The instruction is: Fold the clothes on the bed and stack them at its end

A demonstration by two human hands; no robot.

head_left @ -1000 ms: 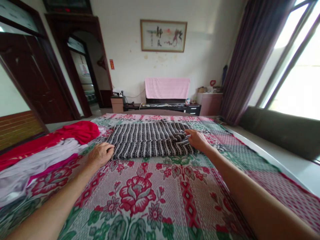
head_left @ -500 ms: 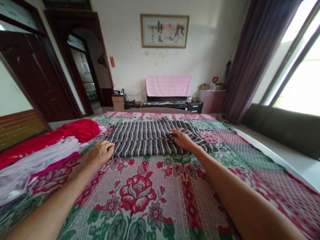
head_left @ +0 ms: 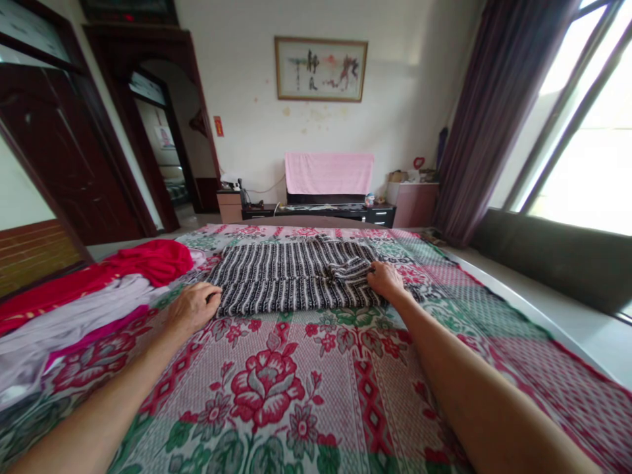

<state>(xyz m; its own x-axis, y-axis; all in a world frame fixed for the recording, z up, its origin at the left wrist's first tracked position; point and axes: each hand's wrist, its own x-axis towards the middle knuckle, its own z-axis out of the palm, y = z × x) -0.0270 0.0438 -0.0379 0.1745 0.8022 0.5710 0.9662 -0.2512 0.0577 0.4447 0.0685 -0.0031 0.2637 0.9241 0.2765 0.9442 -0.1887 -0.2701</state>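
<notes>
Flowered cover [head_left: 266, 388]: one | striped cloth [head_left: 276, 270]: one | one left hand [head_left: 196, 307], one right hand [head_left: 388, 282], pinching cloth toward opposite sides

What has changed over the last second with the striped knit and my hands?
The right hand first slid left over the striped knit, then back right to near its right edge; a strip of knit now shows beyond that hand. I can't tell whether it gripped or let go. The left hand stayed at the left edge, and the red cloth stayed put.
</notes>
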